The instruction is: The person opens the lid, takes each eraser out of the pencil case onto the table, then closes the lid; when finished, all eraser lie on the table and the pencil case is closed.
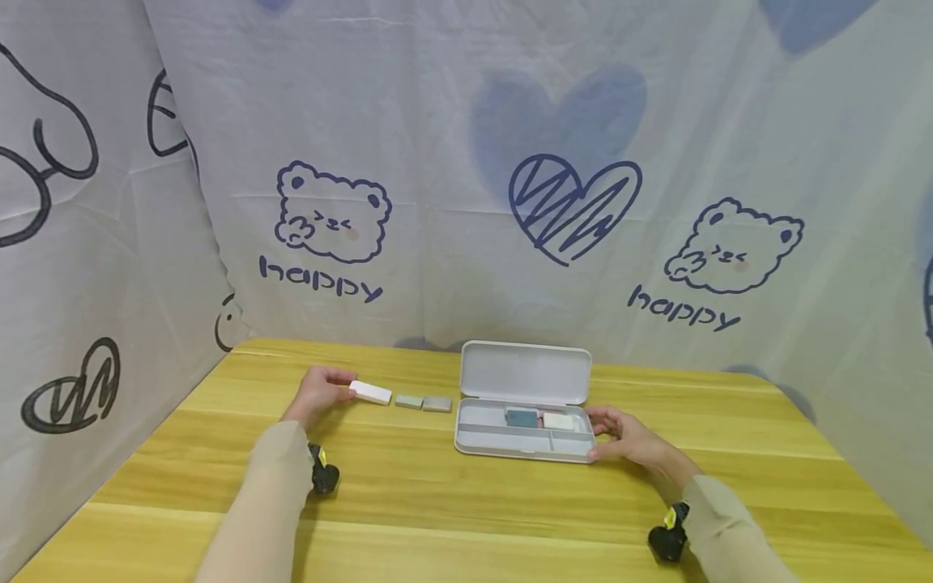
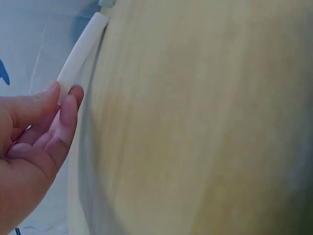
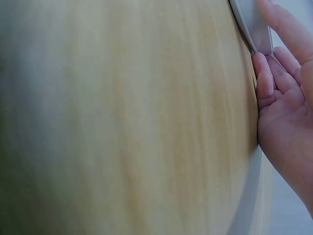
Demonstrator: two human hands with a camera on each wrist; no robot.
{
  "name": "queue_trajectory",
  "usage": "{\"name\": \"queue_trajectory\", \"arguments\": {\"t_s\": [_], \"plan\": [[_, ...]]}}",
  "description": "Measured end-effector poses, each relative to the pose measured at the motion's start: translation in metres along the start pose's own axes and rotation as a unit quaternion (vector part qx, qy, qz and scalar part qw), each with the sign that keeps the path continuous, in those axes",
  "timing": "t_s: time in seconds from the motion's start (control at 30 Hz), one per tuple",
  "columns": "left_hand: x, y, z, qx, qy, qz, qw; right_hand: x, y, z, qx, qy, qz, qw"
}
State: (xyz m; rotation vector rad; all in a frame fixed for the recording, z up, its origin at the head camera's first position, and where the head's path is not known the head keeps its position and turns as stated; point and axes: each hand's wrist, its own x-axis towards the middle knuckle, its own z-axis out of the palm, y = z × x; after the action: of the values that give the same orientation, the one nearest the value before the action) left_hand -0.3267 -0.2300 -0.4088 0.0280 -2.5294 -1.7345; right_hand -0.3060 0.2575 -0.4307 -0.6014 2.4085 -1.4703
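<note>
One slim white block (image 1: 370, 393)

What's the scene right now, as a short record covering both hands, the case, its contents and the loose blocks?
Left hand: pinches one end of a white block
Right hand: thumb and fingers round the case's right end
Case state: on the table, lid open
Case contents: teal block and cream block, rear compartment
Loose blocks: green block and grey block, between white block and case
</note>
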Motion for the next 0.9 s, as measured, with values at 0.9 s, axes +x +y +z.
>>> {"name": "queue_trajectory", "arguments": {"t_s": [0.9], "plan": [[-0.0026,0.0084,0.0054,0.107,0.030,-0.019,0.9937,-0.0002,-0.0001,-0.0009,0.006,0.002,0.005,1.0000]]}}
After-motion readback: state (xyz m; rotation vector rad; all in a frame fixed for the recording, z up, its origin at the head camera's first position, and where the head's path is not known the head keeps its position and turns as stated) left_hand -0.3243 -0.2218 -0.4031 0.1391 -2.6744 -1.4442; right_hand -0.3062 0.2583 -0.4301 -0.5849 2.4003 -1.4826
